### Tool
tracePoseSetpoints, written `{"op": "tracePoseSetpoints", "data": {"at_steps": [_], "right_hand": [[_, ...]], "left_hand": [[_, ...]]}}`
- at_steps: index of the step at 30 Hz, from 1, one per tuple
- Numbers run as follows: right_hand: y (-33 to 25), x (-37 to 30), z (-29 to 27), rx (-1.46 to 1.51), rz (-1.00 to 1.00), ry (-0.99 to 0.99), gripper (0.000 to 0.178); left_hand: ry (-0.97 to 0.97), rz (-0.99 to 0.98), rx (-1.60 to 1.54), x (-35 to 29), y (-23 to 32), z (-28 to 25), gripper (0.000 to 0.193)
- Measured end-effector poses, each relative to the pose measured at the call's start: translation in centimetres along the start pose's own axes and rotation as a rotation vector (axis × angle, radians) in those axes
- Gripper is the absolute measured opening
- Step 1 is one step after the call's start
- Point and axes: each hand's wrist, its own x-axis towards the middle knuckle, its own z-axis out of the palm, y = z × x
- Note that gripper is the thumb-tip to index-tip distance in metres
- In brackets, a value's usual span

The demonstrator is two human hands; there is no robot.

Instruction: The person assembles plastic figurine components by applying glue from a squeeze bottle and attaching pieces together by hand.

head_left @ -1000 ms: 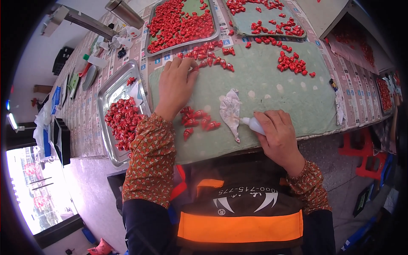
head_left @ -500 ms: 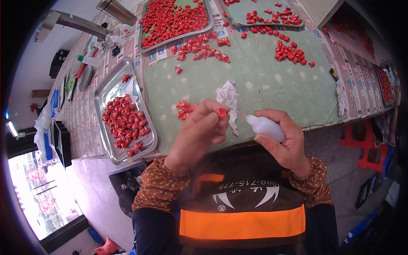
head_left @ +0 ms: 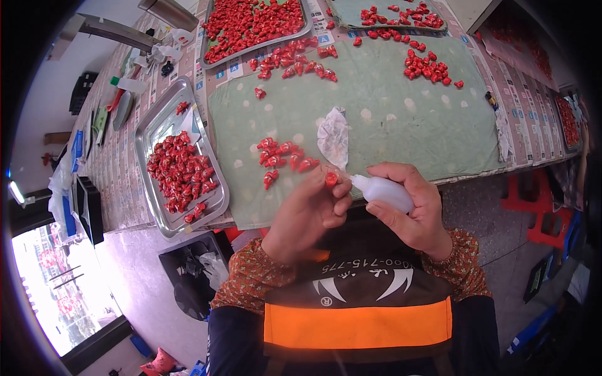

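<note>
Between the fingertips of my left hand [head_left: 308,213] is a small glossy red piece [head_left: 331,180] with a round, hollow-looking end facing up. My right hand [head_left: 411,203] is wrapped around a translucent white squeeze bottle [head_left: 387,193]. The bottle's thin nozzle points left and reaches close to the red piece; whether they touch I cannot tell. A crumpled white tissue [head_left: 333,136] lies on the green cloth [head_left: 382,135] just beyond my hands. Several red pieces [head_left: 285,150] rest on the cloth beyond my left hand.
At left stands a metal tray [head_left: 224,203] of red pieces. Another filled tray [head_left: 255,51] and a cloth-lined tray [head_left: 389,28] are at the back. More red pieces [head_left: 429,67] lie at the cloth's far right. Red stools [head_left: 544,233] stand below the table at right.
My left hand has moved nearer to me and slightly right, uncovering red pieces on the cloth. The bottle has shifted a little left, so its nozzle is closer to the held piece.
</note>
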Motion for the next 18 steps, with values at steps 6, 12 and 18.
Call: {"op": "tracePoseSetpoints", "data": {"at_steps": [6,12,18], "right_hand": [[-0.4,-0.3,-0.1,-0.019,-0.039,0.042,0.039],[-0.8,-0.5,-0.7,-0.154,-0.195,0.045,0.037],[-1.2,-0.3,-0.5,-0.245,-0.306,0.051,0.032]], "left_hand": [[-0.042,0.095,-0.036,-0.1,-0.5,-0.7,0.017],[-0.017,0.091,-0.133,-0.3,-0.9,-1.2,0.021],[-0.011,0.1,-0.09,-0.1,-1.5,-1.2,0.022]]}}
